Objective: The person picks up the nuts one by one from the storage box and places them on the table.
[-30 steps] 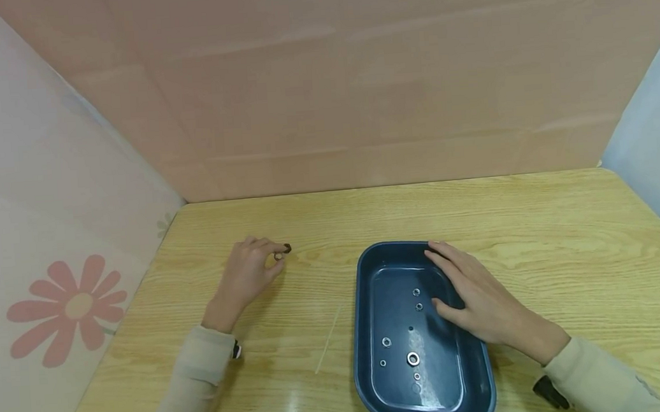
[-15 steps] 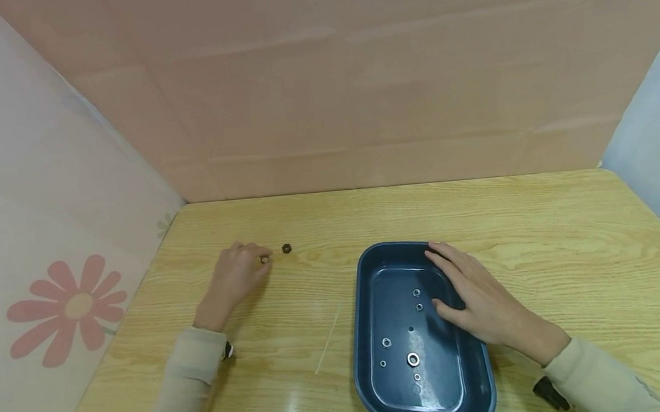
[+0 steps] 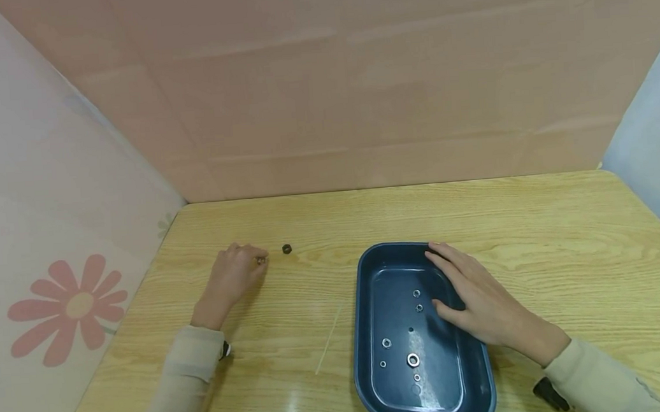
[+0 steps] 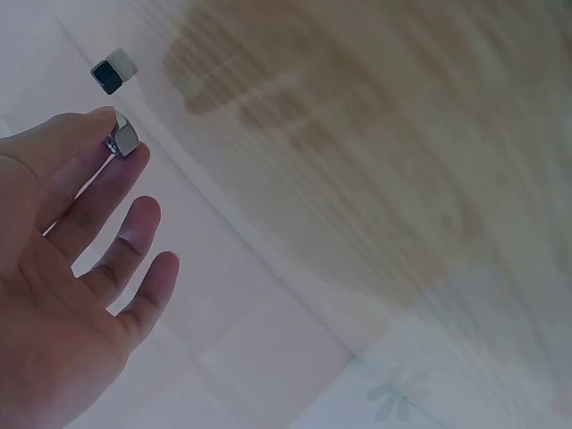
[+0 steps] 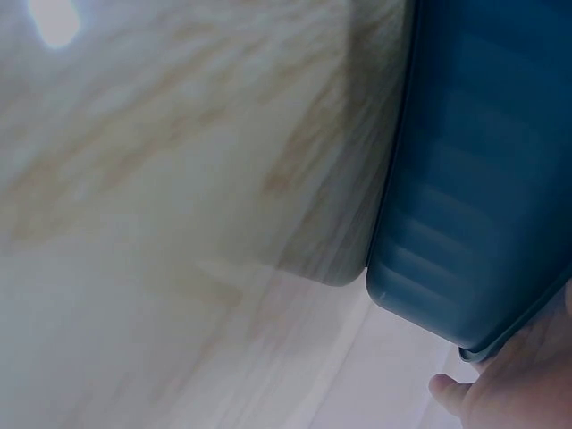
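Observation:
My left hand [image 3: 227, 281] pinches a small silvery nut [image 4: 125, 138] between thumb and index finger, over the left part of the table; its other fingers stand spread in the left wrist view. Just beyond the fingertips, a dark hex nut [image 3: 287, 249] lies on the wood. My right hand [image 3: 483, 299] rests on the right rim of a deep blue tray [image 3: 358, 338], fingers extended along the far corner and thumb hanging inside. Several silvery nuts of different sizes lie on the tray's floor, among them a larger one [image 3: 413, 360]. In the right wrist view, the tray's outer wall [image 5: 474, 197] hides most of this hand.
The wooden table [image 3: 293, 336] ends at a pinkish back panel [image 3: 346, 103]. A white panel with a pink flower [image 3: 78, 306] stands along the left side, a pale blue one [image 3: 658, 125] along the right. A thin pale line [image 3: 328, 341] shows left of the tray.
My left hand has drawn back to the left with the silvery nut, leaving the dark nut in place on the table. The right hand and tray have stayed put.

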`<action>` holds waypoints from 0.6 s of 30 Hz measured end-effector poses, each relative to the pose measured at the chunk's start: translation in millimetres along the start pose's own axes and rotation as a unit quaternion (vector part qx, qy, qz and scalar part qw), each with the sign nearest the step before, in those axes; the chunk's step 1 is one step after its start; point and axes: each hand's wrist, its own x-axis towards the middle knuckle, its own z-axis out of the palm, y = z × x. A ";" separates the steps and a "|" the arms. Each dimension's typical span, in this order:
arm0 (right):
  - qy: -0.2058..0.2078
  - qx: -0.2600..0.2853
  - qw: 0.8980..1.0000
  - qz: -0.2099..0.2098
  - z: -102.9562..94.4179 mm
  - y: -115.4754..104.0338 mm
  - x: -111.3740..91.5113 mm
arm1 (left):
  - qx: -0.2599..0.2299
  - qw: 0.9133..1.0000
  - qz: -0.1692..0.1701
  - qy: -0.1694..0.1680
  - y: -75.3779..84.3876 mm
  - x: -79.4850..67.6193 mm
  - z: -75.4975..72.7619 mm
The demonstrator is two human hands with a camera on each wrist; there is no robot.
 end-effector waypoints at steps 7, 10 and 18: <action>0.000 0.000 1.000 0.002 -0.2 0.1 -0.1 | 0.002 1.000 -0.004 -0.021 -2.9 0.2 0.0; 0.001 0.000 1.000 0.000 0.0 -0.5 0.1 | -0.005 0.999 -0.008 -0.036 -3.5 0.1 -0.3; 0.002 -0.001 1.000 -0.003 -0.1 -1.0 0.5 | -0.015 0.998 -0.013 -0.063 -4.3 -1.4 1.3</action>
